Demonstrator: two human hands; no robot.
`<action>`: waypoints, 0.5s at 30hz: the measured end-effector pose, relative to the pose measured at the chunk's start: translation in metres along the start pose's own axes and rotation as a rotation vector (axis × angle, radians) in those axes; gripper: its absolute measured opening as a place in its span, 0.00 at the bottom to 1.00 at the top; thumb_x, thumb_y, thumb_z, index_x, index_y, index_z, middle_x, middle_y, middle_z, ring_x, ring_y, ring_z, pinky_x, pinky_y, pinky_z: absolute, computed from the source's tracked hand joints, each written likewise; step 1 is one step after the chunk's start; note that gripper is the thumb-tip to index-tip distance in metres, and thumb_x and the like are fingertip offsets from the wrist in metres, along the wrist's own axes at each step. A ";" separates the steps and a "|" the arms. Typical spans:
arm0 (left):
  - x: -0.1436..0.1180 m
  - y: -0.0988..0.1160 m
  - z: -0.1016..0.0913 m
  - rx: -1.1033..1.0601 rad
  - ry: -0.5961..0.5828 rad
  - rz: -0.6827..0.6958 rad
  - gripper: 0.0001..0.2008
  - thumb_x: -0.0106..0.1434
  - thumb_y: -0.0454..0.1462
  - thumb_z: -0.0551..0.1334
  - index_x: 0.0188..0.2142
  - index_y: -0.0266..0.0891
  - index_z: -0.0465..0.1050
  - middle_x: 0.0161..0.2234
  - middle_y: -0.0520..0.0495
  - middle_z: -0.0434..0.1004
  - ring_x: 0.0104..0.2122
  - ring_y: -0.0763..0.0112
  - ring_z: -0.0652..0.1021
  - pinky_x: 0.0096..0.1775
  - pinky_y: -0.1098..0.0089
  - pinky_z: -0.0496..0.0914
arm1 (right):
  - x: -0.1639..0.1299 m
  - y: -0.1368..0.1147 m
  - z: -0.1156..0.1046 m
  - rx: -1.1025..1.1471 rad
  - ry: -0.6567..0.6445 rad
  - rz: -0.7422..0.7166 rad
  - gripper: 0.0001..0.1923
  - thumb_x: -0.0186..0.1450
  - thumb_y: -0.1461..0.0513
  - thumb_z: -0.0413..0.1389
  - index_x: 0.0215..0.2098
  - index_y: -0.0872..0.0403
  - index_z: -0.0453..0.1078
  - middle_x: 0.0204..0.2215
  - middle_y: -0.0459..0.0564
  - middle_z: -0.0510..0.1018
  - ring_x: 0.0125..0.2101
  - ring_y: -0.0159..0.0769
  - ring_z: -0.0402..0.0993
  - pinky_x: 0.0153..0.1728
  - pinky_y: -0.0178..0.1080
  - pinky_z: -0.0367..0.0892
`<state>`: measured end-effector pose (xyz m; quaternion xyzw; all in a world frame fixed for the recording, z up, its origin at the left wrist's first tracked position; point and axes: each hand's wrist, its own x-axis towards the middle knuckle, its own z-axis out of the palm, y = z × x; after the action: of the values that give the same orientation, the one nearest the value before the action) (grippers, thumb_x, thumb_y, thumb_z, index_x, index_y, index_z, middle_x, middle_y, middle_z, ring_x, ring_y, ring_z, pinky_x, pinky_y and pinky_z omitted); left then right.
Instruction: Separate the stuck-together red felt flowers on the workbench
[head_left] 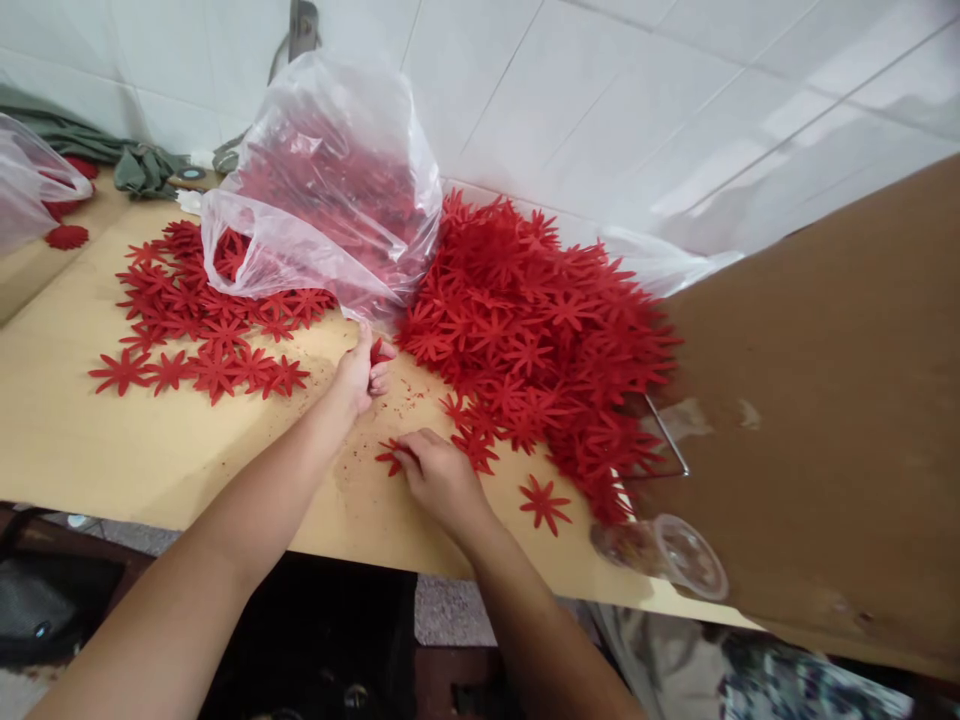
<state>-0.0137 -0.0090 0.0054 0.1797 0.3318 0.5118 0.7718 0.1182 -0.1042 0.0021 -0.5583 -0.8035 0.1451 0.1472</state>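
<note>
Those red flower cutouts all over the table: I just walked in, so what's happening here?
A person is working through red flower cutouts on a wooden table. The left hand grips a few cutouts near the plastic bag. The right hand presses on a single cutout. A big loose pile lies to the right, and flatter rows to the left.

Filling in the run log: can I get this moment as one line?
left hand: holds red flower piece | right hand: pinching red flower on table | loose pile right | plastic bag behind
</note>
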 end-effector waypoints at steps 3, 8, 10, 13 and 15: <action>0.001 -0.001 -0.001 0.050 -0.004 0.013 0.29 0.54 0.60 0.45 0.20 0.37 0.60 0.08 0.60 0.44 0.08 0.84 0.50 0.14 0.79 0.45 | 0.021 0.026 -0.027 0.009 0.287 0.054 0.09 0.59 0.64 0.48 0.32 0.54 0.69 0.30 0.52 0.73 0.32 0.38 0.69 0.37 0.42 0.65; 0.002 0.006 -0.007 0.047 -0.185 -0.112 0.38 0.50 0.65 0.38 0.24 0.34 0.67 0.11 0.55 0.54 0.11 0.82 0.56 0.15 0.78 0.48 | 0.054 0.049 -0.061 -0.157 0.678 0.146 0.22 0.53 0.62 0.54 0.47 0.58 0.66 0.46 0.61 0.68 0.50 0.50 0.61 0.50 0.55 0.54; 0.001 0.009 -0.009 0.049 -0.253 -0.151 0.41 0.49 0.66 0.37 0.26 0.33 0.69 0.14 0.53 0.57 0.12 0.81 0.58 0.15 0.77 0.49 | 0.064 0.037 -0.058 -0.069 0.665 0.087 0.22 0.55 0.59 0.54 0.47 0.57 0.66 0.49 0.60 0.68 0.52 0.48 0.60 0.52 0.55 0.53; 0.001 0.008 -0.008 0.091 -0.260 -0.149 0.36 0.51 0.64 0.41 0.25 0.34 0.68 0.14 0.54 0.55 0.12 0.82 0.56 0.15 0.78 0.47 | 0.078 0.010 -0.040 0.161 0.565 0.007 0.17 0.59 0.56 0.50 0.43 0.55 0.69 0.45 0.58 0.71 0.49 0.43 0.63 0.51 0.51 0.56; 0.001 0.004 -0.005 0.151 -0.227 -0.114 0.29 0.53 0.60 0.48 0.23 0.36 0.66 0.13 0.57 0.49 0.12 0.84 0.51 0.15 0.78 0.43 | 0.088 -0.003 -0.027 0.334 0.526 0.029 0.17 0.60 0.54 0.49 0.41 0.55 0.69 0.42 0.57 0.73 0.46 0.41 0.66 0.50 0.48 0.59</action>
<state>-0.0198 -0.0066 0.0040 0.2747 0.2896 0.4173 0.8164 0.0969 -0.0208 0.0352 -0.5561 -0.6949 0.1275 0.4377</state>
